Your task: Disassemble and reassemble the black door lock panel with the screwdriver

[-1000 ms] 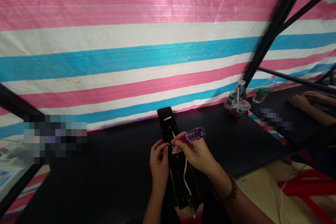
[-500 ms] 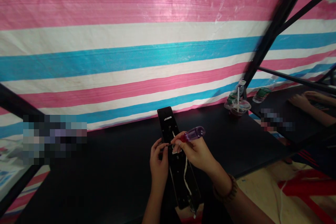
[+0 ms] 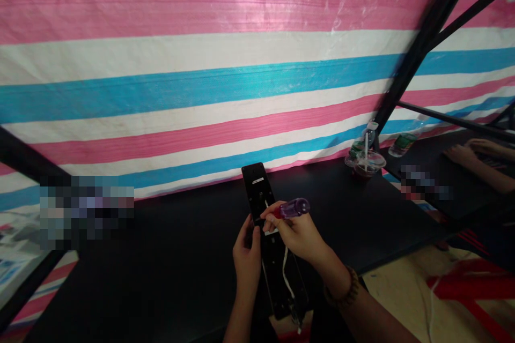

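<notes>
A long, flat black keyboard (image 3: 277,268), apparently lying face down, rests on the black table, its near end reaching past the table's front edge. Small holes or screws, white labels and a white cable (image 3: 285,268) show on its upturned back. My right hand (image 3: 300,233) grips a screwdriver (image 3: 294,208) with a purple and red handle. The shaft slants down to the left toward the keyboard's back; whether its tip sits in a screw is too small to tell. My left hand (image 3: 247,252) holds the keyboard's left edge, thumb on top, other fingers partly hidden.
A plastic bottle (image 3: 356,151) and a clear cup with a straw (image 3: 368,163) stand at the table's back right. Behind is a striped sheet (image 3: 225,134). A black metal post (image 3: 414,48) rises at right, where another person's hands (image 3: 462,154) rest on a neighbouring table.
My left hand has drawn its fingers away from the screwdriver's tip and now grips the keyboard's edge. The screwdriver handle has tipped slightly, lower and to the left.
</notes>
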`<state>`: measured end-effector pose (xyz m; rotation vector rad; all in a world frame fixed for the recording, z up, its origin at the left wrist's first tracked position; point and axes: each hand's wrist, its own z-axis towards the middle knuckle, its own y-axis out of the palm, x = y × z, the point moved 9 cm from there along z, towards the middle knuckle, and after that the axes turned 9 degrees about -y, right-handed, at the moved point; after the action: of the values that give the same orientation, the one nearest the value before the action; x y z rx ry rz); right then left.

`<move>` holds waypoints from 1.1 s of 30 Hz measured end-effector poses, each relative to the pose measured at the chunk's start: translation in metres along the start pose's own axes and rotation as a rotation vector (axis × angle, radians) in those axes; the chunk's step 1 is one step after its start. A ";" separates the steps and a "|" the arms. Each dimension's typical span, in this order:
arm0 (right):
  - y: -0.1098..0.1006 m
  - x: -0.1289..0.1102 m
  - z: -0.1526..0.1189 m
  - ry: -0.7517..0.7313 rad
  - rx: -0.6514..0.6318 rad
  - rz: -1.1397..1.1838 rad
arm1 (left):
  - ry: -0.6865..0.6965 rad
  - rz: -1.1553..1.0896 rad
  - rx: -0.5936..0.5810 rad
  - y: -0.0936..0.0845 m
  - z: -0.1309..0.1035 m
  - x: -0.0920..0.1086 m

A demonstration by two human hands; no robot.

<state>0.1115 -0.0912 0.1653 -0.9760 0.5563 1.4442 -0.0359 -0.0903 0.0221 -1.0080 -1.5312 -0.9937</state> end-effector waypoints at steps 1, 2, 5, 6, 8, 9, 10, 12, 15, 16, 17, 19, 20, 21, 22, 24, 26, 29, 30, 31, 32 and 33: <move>0.000 0.001 -0.001 0.000 -0.001 -0.010 | 0.003 0.004 0.008 0.000 0.000 0.001; 0.000 0.001 -0.001 -0.002 -0.004 -0.020 | 0.008 0.009 0.014 -0.001 -0.001 0.002; 0.002 0.000 0.000 -0.011 -0.025 -0.055 | 0.026 0.022 0.024 -0.001 -0.001 0.003; 0.002 -0.001 0.001 -0.014 -0.031 -0.067 | 0.034 0.023 0.021 -0.001 -0.002 0.003; 0.003 -0.005 0.005 -0.021 -0.052 -0.083 | 0.048 0.027 0.012 0.001 -0.002 0.005; 0.004 -0.007 0.009 -0.027 -0.068 -0.087 | 0.055 0.027 0.012 0.001 -0.003 0.005; 0.005 -0.011 0.013 -0.037 -0.087 -0.093 | 0.061 0.023 0.015 0.001 -0.003 0.005; 0.008 -0.016 0.023 -0.056 -0.130 -0.105 | 0.070 0.013 0.027 0.000 -0.003 0.005; 0.012 -0.018 0.036 -0.061 -0.172 -0.120 | 0.084 0.010 0.024 -0.001 -0.002 0.004; 0.014 -0.018 0.040 -0.060 -0.178 -0.115 | 0.087 0.012 0.019 -0.001 -0.001 0.003; 0.015 -0.017 0.043 -0.064 -0.177 -0.105 | 0.089 0.014 0.015 -0.001 0.000 0.002; 0.018 -0.016 0.046 -0.079 -0.164 -0.075 | 0.092 0.016 0.011 -0.002 0.001 -0.001; 0.019 -0.016 0.046 -0.086 -0.152 -0.055 | 0.091 0.016 0.009 -0.002 0.001 -0.002; 0.020 -0.015 0.046 -0.088 -0.138 -0.034 | 0.091 0.015 0.008 -0.002 0.001 -0.003; 0.020 -0.013 0.045 -0.083 -0.121 -0.011 | 0.094 0.010 0.004 -0.001 0.001 -0.003; 0.020 -0.010 0.043 -0.059 -0.092 0.032 | 0.104 -0.005 -0.009 0.001 0.001 -0.003; 0.022 -0.006 0.040 -0.037 -0.106 0.044 | 0.110 -0.022 -0.020 0.002 0.000 -0.002; 0.024 -0.006 0.038 -0.020 -0.195 0.015 | 0.118 -0.030 -0.027 0.004 -0.002 0.001; 0.024 -0.007 0.038 -0.014 -0.220 0.011 | 0.122 -0.028 -0.030 0.004 -0.002 0.002; 0.023 -0.008 0.038 -0.007 -0.237 0.009 | 0.127 -0.022 -0.032 0.005 -0.002 0.003; 0.022 -0.010 0.038 -0.001 -0.249 0.005 | 0.131 -0.014 -0.032 0.005 -0.002 0.004; 0.021 -0.011 0.039 0.004 -0.258 -0.003 | 0.130 -0.005 -0.031 0.004 -0.003 0.005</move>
<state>0.0805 -0.0687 0.1904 -1.1815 0.3758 1.5369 -0.0316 -0.0908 0.0274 -0.9428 -1.4160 -1.0690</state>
